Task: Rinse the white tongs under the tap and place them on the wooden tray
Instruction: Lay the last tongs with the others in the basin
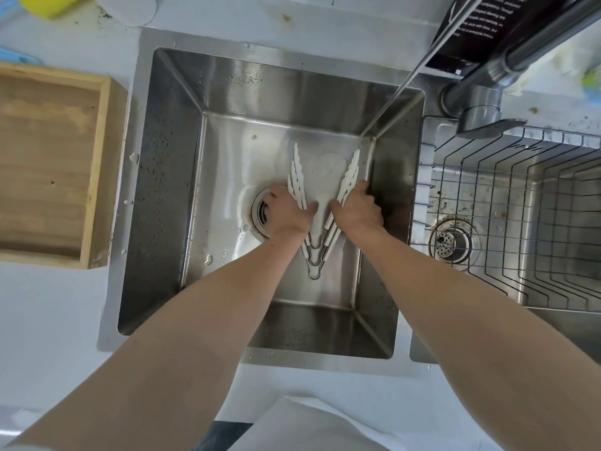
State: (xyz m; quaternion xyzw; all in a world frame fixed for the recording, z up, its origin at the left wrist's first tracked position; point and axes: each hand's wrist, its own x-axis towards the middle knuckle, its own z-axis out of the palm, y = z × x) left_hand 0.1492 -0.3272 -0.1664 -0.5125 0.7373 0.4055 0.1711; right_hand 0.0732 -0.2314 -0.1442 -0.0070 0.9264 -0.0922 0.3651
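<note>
- Pale desk surrounds a steel sink, and both your forearms reach down into its basin.
- Your left hand has its fingers and thumb curled round the left arm of the white tongs, gripping it.
- Your right hand grips the right arm the same way, with the thumb on the inner side.
- Between your hands the tongs spread in a V, hinge end toward you and scalloped tips pointing away. They look like several pairs nested together.
- They sit low in the basin, right of its middle. You cannot tell whether they rest on the floor of the sink or are held just above it.
- Just left of your left hand is the round drain, partly covered by that hand.
- One thin pale streak slants from the top edge down to the far right corner of the basin floor. Whether it is running water is unclear.
- At the upper right the grey metal tap stands behind the sink.
- Left of the sink, the wooden tray lies on the desk, well apart from the tongs.
- On the right, a wire basket sits in a second basin.
</note>
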